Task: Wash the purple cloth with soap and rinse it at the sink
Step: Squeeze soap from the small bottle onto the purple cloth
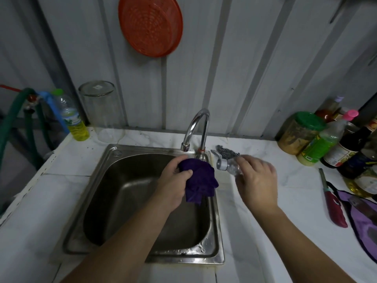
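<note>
My left hand [175, 180] grips the bunched purple cloth [201, 180] over the right side of the steel sink [114, 160], just below the chrome tap [195, 129]. No water shows at the tap's spout. My right hand [257, 180] holds a small clear soap bottle [228, 166] with a grey pump top, tilted so that the pump points left toward the cloth. The bottle's body is mostly hidden by my fingers. Bottle and cloth are a short gap apart.
A steel scourer [226, 150] lies behind the bottle. Sauce bottles and jars [326, 144] crowd the right counter, with a red-handled lighter [334, 203] and a purple cloth item [365, 223]. A glass jar [102, 111] and a yellow liquid bottle [75, 121] stand back left.
</note>
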Demonstrator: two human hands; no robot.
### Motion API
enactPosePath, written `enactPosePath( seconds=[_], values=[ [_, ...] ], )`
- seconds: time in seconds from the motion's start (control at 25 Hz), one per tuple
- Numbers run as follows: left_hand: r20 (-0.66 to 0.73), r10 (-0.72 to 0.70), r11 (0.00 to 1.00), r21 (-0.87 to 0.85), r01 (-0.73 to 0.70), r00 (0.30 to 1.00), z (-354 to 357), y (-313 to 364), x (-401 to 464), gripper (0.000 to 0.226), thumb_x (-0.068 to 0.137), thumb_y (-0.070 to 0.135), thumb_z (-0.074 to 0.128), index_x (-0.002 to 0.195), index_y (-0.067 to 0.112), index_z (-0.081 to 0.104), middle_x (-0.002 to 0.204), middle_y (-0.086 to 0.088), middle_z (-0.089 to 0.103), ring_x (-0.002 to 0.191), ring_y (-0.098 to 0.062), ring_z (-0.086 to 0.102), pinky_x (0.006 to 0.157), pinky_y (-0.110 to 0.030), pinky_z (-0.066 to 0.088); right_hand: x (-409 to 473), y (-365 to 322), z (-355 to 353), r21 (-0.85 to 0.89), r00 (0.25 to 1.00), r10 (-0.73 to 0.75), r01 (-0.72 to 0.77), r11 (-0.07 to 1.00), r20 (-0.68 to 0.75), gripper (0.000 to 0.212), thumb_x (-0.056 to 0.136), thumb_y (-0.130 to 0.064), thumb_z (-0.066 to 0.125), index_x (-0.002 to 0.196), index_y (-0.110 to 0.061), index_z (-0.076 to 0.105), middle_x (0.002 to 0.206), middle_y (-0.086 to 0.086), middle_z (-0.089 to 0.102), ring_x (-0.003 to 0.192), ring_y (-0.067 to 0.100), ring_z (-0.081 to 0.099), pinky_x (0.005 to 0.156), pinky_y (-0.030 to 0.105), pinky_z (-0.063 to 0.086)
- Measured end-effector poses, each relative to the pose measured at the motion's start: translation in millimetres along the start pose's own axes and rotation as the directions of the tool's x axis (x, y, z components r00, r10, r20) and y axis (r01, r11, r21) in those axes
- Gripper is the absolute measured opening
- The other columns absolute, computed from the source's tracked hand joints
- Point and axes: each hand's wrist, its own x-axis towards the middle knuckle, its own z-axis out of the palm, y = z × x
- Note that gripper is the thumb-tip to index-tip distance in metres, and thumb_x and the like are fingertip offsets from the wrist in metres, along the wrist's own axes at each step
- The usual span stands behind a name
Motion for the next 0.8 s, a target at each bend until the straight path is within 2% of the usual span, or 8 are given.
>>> enactPosePath(
  seconds=[0.12, 0.32, 0.48, 0.68, 0.8],
  values=[
    [-0.027, -0.007, 0.999, -0.035, 0.006, 1.000, -2, -2, 3, 0.050, 0.092, -0.012, 0.058, 0.123, 0.025, 0.068, 0.132, -0.014, 0.061, 0.117, -0.035, 0.064, 0.090, -0.053, 0.061, 27, -16, -17, -0.158, 0.976, -0.207, 0.193, 0.968, -0.072, 0.037, 0.080, -0.001, 0.066, 0.114, -0.015, 0.072, 0.117, 0.007, 0.073, 0.114, 0.035, 0.064, 0.104, 0.053, 0.037],
    [-0.010, -0.003, 0.996, -0.091, 0.002, 1.000, -2, 2, 0, 0.052, 0.094, -0.014, 0.054, 0.136, 0.015, 0.060, 0.129, -0.017, 0.065, 0.113, -0.034, 0.067, 0.090, -0.049, 0.062, 54, -32, -28, -0.245, 0.912, -0.399, 0.367, 0.897, -0.097, 0.032, 0.081, 0.000, 0.066, 0.108, -0.015, 0.073, 0.114, 0.008, 0.073, 0.117, 0.038, 0.061, 0.115, 0.058, 0.021],
    [0.000, -0.008, 0.995, -0.100, 0.008, 1.000, -5, 5, -2, 0.050, 0.094, -0.014, 0.053, 0.131, 0.019, 0.062, 0.129, -0.017, 0.066, 0.113, -0.033, 0.067, 0.087, -0.046, 0.062, 64, -39, -34, -0.247, 0.901, -0.425, 0.393, 0.886, -0.092, 0.036, 0.078, -0.001, 0.066, 0.111, -0.014, 0.073, 0.117, 0.008, 0.072, 0.121, 0.038, 0.058, 0.119, 0.055, 0.012],
    [-0.009, -0.006, 0.994, -0.112, 0.005, 1.000, -6, 7, -5, 0.048, 0.094, -0.015, 0.052, 0.122, 0.023, 0.063, 0.127, -0.016, 0.065, 0.115, -0.035, 0.066, 0.096, -0.054, 0.058, 66, -44, -36, -0.213, 0.901, -0.424, 0.398, 0.893, -0.096, 0.036, 0.077, -0.002, 0.067, 0.111, -0.013, 0.074, 0.117, 0.009, 0.073, 0.121, 0.039, 0.058, 0.120, 0.054, 0.009],
    [-0.005, -0.007, 0.993, -0.114, 0.007, 1.000, -8, 7, -4, 0.048, 0.094, -0.015, 0.053, 0.120, 0.023, 0.064, 0.127, -0.016, 0.065, 0.116, -0.035, 0.066, 0.097, -0.056, 0.057, 67, -46, -35, -0.203, 0.898, -0.425, 0.398, 0.895, -0.116, 0.032, 0.081, -0.003, 0.067, 0.111, -0.013, 0.074, 0.116, 0.009, 0.073, 0.121, 0.039, 0.058, 0.120, 0.055, 0.010]
  ],
)
